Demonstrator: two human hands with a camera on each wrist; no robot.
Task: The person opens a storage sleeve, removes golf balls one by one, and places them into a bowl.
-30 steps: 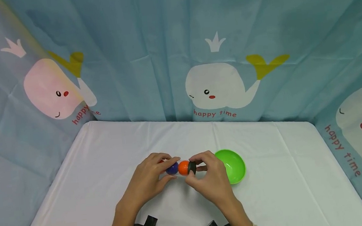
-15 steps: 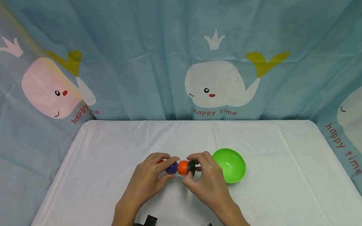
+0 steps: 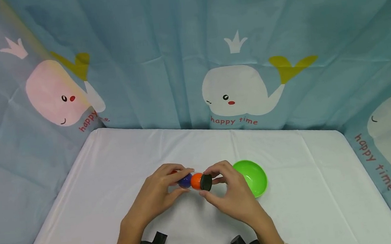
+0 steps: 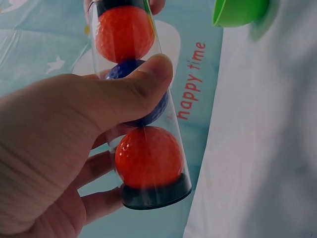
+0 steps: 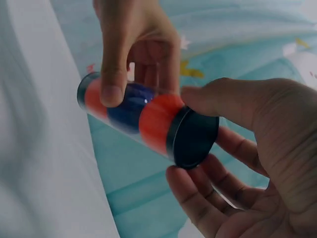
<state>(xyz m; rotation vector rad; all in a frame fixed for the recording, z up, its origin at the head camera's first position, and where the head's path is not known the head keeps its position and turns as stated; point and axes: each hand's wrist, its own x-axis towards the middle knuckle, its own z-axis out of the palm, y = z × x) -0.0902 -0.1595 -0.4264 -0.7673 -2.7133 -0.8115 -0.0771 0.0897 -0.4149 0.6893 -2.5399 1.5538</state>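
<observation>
Balls [image 4: 148, 157] are orange and blue, the bowl [image 3: 256, 178] green.

the head view is evenly lit, with a faint, soft shadow on the table [image 3: 298, 182] between the left hand [image 3: 156, 197] and right hand [image 3: 235, 196], and a small glint in the bowl [image 3: 254, 180] beside the right. both wrist views are dimmer; in the right one, the tube [image 5: 156, 121] looks slightly blurred.

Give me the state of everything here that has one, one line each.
Clear tube: capped at both ends, held sideways
Right-end cap: on
Left-end cap: on
Blue ball: inside, between the orange balls
Left hand: gripping the tube
Right hand: holding the right-end cap
Green bowl: upright, partly hidden in the head view
</observation>
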